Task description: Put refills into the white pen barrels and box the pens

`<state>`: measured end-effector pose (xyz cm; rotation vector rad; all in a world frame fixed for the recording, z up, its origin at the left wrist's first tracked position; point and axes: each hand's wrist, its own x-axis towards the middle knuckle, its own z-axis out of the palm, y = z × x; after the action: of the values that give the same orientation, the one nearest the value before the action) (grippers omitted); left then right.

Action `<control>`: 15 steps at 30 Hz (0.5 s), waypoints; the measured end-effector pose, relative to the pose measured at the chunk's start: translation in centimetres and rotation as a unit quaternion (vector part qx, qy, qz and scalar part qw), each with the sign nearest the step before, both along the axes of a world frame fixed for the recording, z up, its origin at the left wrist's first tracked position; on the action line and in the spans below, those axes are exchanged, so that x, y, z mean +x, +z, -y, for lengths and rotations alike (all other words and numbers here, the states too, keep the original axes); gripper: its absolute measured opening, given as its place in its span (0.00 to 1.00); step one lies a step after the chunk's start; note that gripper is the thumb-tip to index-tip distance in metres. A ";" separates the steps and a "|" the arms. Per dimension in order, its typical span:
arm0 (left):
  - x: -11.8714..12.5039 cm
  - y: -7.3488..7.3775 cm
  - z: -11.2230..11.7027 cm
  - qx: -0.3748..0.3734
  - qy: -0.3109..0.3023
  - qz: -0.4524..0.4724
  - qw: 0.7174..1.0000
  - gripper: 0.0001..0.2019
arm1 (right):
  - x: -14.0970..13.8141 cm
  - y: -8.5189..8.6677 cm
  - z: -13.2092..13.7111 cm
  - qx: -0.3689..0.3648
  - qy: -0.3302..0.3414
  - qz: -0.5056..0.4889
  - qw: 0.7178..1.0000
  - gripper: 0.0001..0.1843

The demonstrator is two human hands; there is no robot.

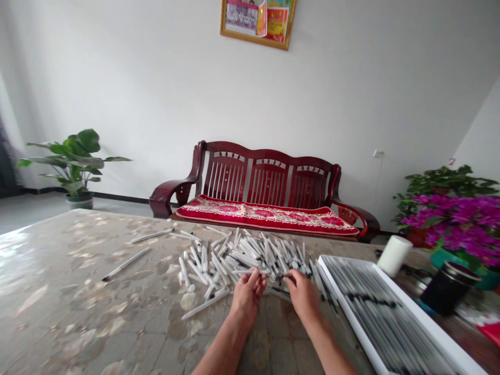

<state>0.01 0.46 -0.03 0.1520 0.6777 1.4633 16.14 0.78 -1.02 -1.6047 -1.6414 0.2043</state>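
My left hand (248,294) pinches a slim white pen barrel (250,271) between thumb and fingers, lying level over the near side of a pile. That pile (234,255) is made of many loose white and clear pen parts, with some dark ones among them. Close by on the right, my right hand (302,294) has its thumb and forefinger pressed together at a small dark piece, too small to make out. A gap shows between the two hands. To their right lies a white open box (351,323) filled with rows of clear pens with dark parts (375,300).
Separate pens (125,264) lie on the patterned tabletop (97,323) at left. Beyond the box stand a white cylinder (395,255), a black cup (449,289) and purple flowers (461,224). Behind the table is a wooden bench (267,179) with a red cover.
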 end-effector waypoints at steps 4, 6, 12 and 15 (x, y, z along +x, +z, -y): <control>-0.2 0.1 0.0 -0.002 0.008 0.006 1.000 0.06 | -0.7 0.2 -0.1 -0.010 -0.001 0.168 0.986 0.05; -0.2 0.1 0.1 -0.005 0.008 0.006 1.000 0.06 | -1.1 0.2 0.0 -0.008 0.004 0.217 0.976 0.07; 0.0 0.0 -0.1 -0.001 0.007 0.006 1.000 0.06 | -1.1 -0.1 -0.1 0.012 0.004 0.180 0.984 0.12; 0.0 -0.1 -0.2 -0.002 0.003 0.002 1.000 0.06 | -0.9 -0.3 -0.2 0.050 0.037 0.046 0.997 0.14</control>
<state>0.02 0.65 -0.12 0.1447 0.6784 1.4683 15.20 1.03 -1.36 -1.5000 -1.7551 0.0862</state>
